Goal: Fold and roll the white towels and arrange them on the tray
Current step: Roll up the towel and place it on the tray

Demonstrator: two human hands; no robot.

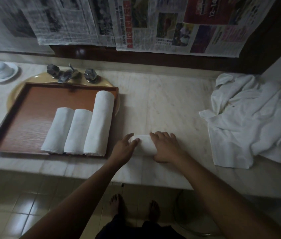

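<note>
Head view: one small rolled towel (145,145) lies on the marble counter (162,100). Its long axis appears to run left to right. The right part is covered, so full length cannot be told.

Left hand (125,147): fingers fairly straight and slightly apart, thumb spread from them. Thumb tip touches the left end of the roll. Nothing is gripped.

Right hand (166,149): palm down, fingers (162,135) spread and nearly flat. It rests on the right part of the roll, thumb on the near side. Whether the thumb tucks under the cloth cannot be told.

Position: the roll sits between the two sets of fingers, its top partly under the right ones and just right of the left thumb.

Left of the left fingers, near them: wooden tray (32,109) set over the yellow sink (15,94). It holds two short rolls (58,130), (78,130) and one longer roll (100,121), side by side and touching. Their long axes run near to far, leaning slightly right. All three are in the tray's right half.

Well right of the right fingers: loose pile of white towels (250,118), unrolled.

Beyond the tray: tap (67,75). Far left: white dish (2,71). Newspaper sheets (153,23) hang on the wall behind.
</note>
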